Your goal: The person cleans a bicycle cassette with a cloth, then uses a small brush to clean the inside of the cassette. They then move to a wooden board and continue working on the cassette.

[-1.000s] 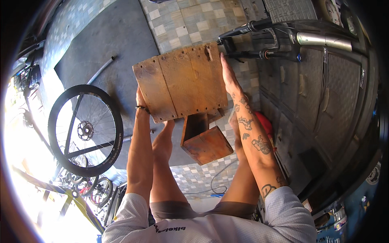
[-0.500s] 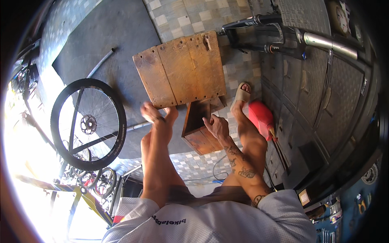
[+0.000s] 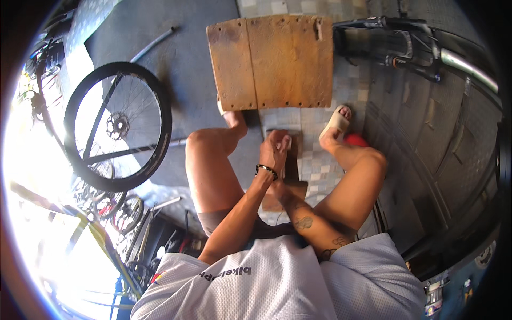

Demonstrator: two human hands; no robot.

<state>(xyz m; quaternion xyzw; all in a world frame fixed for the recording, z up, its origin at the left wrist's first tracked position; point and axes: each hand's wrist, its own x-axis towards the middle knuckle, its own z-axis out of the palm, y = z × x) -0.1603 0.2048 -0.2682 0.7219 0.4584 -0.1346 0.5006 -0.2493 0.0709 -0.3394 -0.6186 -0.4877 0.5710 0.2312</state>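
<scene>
Clearly, a small wooden stool is gripped by the left hand; the right hand's state cannot be told. If tilted, it could be knocked against the wooden board.

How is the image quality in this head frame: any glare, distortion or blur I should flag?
Head view: strong blown-out glare along the lower left rim washes out the bicycle frames there; the bicycle wheel stays readable. Fisheye bends the wooden board edges and darkens the corners. The left hand is sharp, the right hand is hidden beneath the left forearm; the right side lies in deep shadow.
</scene>
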